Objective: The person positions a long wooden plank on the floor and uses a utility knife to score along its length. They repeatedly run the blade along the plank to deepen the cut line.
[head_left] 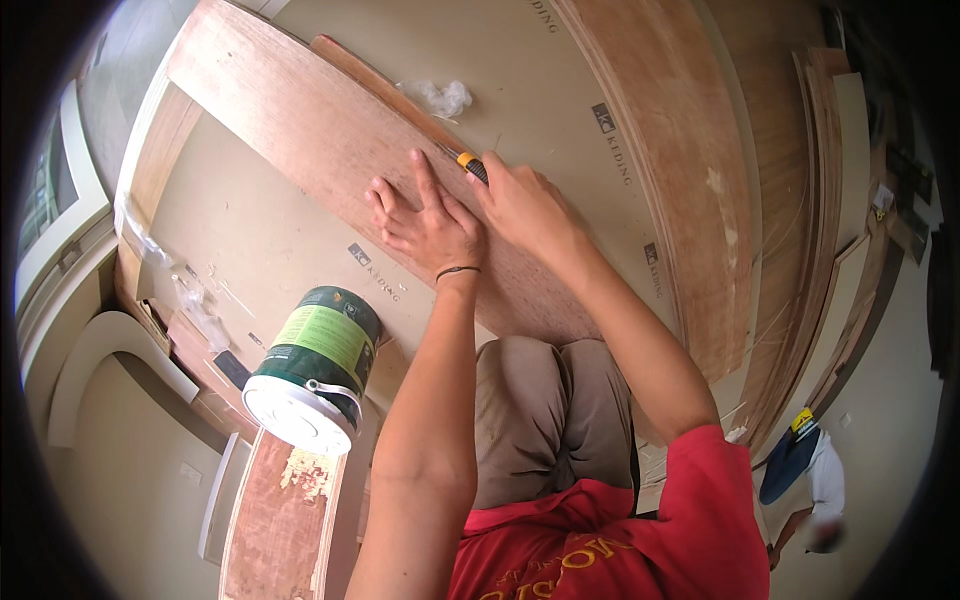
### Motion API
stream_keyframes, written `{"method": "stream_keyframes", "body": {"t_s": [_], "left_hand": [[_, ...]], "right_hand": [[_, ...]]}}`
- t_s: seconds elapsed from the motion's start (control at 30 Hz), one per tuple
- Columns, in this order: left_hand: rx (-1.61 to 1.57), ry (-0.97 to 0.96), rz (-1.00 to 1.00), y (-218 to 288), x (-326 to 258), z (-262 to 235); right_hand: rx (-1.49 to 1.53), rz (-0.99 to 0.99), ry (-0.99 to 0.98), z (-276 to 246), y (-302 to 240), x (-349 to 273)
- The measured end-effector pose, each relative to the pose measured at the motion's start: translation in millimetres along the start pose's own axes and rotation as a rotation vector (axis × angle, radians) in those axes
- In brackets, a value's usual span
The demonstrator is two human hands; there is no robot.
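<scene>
**Edge work on board, R hand on tool**

Near: tub, lower left. Board runs lower centre to upper left; L hand flat on it mid-frame, fingers spread, gripping nothing. R closed round yellow/black tool (knife, prob.) at board's far edge; tip unclear. Beyond: thin strip, plastic scrap, upper centre. Looks like edge trimming; calls for firm L press, fingers clear.

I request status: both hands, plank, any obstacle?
Left hand resting on plank. Right hand gripping yellow-black tool at plank's edge. Green bucket left of left forearm, apart from plank.
</scene>
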State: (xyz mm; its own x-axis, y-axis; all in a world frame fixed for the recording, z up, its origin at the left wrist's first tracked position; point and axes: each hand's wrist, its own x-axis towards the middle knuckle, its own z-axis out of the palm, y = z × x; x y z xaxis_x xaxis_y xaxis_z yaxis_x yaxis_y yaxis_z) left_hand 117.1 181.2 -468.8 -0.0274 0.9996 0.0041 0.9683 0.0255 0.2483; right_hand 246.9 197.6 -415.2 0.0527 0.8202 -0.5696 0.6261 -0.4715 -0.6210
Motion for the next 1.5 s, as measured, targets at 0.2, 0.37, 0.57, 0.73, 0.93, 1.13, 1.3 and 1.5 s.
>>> {"method": "stream_keyframes", "body": {"t_s": [0.2,0.37,0.57,0.73,0.93,1.13,1.3,1.5], "left_hand": [[-0.001,0.005,0.005,-0.5,-0.4,-0.3],[-0.007,0.011,0.003,0.7,-1.0,-1.3],[0.044,0.031,0.009,3.1,2.0,-2.3],[0.055,0.019,0.002,1.6,0.0,-2.0],[-0.053,0.036,0.003,2.7,1.3,-2.3],[-0.042,-0.007,0.003,5.7,0.9,-4.5],[-0.008,-0.023,-0.012,4.1,0.8,-7.7],[0.010,-0.040,0.009,1.8,0.7,-4.6]], "right_hand": [[-0.015,0.015,0.002,-0.3,-4.2,-2.4],[-0.043,0.040,-0.028,-2.2,-10.0,-1.7],[-0.077,0.111,-0.071,-10.3,-26.8,0.2],[-0.100,0.121,-0.037,-3.7,-19.7,-3.2],[-0.130,0.135,-0.056,-5.5,-7.3,-20.9],[-0.189,0.195,-0.106,-9.1,16.5,-58.8],[-0.172,0.262,-0.152,-22.4,16.5,-92.1],[0.029,0.203,0.002,-21.1,-10.4,-56.7]]}}
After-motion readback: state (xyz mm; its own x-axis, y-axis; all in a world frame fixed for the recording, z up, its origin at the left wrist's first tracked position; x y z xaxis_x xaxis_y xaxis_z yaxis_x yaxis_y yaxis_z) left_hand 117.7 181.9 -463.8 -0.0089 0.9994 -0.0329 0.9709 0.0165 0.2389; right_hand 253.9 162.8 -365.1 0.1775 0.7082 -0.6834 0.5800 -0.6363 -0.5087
